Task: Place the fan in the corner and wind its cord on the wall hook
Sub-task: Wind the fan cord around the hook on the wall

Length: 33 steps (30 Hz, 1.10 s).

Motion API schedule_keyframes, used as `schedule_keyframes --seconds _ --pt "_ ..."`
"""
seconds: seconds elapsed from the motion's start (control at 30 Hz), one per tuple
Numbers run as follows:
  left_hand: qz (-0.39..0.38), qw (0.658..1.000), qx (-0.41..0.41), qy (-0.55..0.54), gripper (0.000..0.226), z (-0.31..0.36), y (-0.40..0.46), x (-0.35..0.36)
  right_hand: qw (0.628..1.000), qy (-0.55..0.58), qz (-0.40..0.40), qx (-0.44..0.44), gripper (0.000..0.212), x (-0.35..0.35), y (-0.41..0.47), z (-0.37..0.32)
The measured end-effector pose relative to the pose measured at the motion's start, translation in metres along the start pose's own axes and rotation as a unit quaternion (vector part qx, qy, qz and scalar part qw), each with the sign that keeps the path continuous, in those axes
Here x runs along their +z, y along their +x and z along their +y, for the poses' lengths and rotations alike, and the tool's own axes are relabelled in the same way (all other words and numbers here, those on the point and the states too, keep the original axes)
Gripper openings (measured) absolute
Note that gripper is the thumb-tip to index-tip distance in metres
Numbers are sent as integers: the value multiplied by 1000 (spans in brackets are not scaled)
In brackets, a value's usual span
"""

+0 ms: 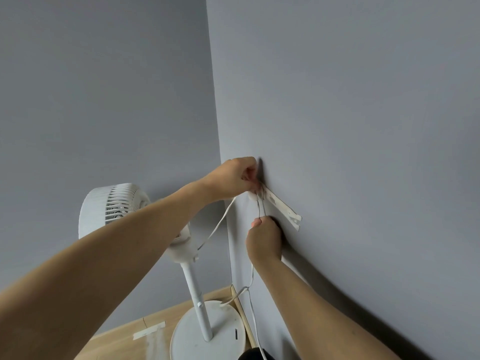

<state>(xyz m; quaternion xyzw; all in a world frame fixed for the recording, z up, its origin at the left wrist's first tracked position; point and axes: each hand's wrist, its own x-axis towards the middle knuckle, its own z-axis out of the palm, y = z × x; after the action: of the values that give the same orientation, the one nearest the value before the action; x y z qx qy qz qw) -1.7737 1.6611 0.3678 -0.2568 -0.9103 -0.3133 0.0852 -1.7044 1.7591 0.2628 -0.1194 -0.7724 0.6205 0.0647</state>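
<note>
White pedestal fan (pixel 122 206) stands in the corner where the two grey walls (pixel 337 100) meet, its round base (pixel 207 331) on the wooden floor (pixel 124 341) close to both skirting edges. Its thin white cord (pixel 218 224) rises from the base along the right-hand wall. The left hand (pixel 233 178) is raised against that wall, fingers curled and pinching the cord right at the wall hook (pixel 255 194), which is mostly hidden behind the fingertips. Just below, the right hand (pixel 263 237) grips a strand of the cord running down from the hook. A worn white strip (pixel 283 207) lies slanted on the wall just beside the hook. A piece of tape (pixel 149 331) sticks to the floor left of the base.
</note>
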Motion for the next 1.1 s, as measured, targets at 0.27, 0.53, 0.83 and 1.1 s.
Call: schedule_keyframes --seconds 0.27,0.53,0.83,1.1 --pt "100 986 -109 -82 27 -40 7 -11 985 -167 -1 -42 31 22 25 0" --pt "-43 972 -147 180 30 -82 3 -24 999 -9 29 -24 28 48 66 -15" --pt "-203 924 -178 269 33 -133 21 -25 988 125 81 -43 26 81 98 -12" --pt "-338 904 -165 202 44 -152 37 0 955 284 87 -16 29 87 102 -18"
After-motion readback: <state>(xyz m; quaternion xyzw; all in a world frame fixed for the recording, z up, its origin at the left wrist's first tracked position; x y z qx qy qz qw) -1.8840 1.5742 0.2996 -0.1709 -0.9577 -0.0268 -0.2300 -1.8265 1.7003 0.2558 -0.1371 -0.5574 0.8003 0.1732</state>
